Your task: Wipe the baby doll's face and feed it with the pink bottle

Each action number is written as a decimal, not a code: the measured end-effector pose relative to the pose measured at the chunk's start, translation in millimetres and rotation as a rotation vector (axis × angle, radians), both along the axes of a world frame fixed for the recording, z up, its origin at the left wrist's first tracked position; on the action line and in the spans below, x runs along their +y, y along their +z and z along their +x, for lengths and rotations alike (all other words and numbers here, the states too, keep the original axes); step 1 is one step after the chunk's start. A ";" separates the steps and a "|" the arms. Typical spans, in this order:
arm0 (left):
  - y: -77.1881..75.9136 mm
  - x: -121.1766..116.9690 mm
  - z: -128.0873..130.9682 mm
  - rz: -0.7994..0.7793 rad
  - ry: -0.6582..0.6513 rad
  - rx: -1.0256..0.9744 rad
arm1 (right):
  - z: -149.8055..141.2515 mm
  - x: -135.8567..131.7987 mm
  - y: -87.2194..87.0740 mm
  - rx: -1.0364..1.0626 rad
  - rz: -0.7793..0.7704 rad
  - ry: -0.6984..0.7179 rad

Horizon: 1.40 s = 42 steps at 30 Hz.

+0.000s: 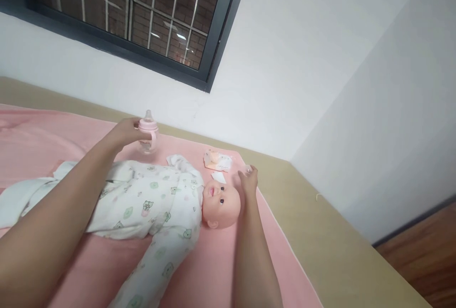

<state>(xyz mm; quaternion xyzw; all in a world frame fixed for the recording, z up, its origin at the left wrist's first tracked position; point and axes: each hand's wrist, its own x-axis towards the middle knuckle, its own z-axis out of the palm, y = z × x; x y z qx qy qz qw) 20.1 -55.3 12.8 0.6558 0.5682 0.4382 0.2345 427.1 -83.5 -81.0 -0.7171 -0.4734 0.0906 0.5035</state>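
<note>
My left hand (127, 131) is closed round a pink-collared baby bottle (147, 130) with a clear nipple and a pink handle, held upright above the pink sheet. In my right hand (249, 181), beyond the doll's head, is a small clear dome that looks like the bottle cap (248, 169). Between my arms a baby doll (153, 199) in a white printed outfit lies on its back. Its bare head points to the right, close to my right forearm.
A wipes packet (217, 160) lies near the far edge of the pink sheet (210, 260), with a white piece of tissue (218, 177) by the doll's face. Bare wooden surface (320, 232) borders the sheet. A white wall (270, 85) with a barred window (142, 18) rises behind.
</note>
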 end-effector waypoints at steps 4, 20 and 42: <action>15.6 -12.0 24.8 0.000 -0.067 -0.046 | -16.9 -11.0 47.4 0.130 0.113 0.102; 46.9 -86.0 104.8 0.294 -0.281 0.290 | -133.9 -90.0 149.7 0.107 0.385 0.783; 49.0 -99.6 110.0 0.275 -0.283 0.274 | -144.6 -83.4 134.6 0.020 0.251 0.783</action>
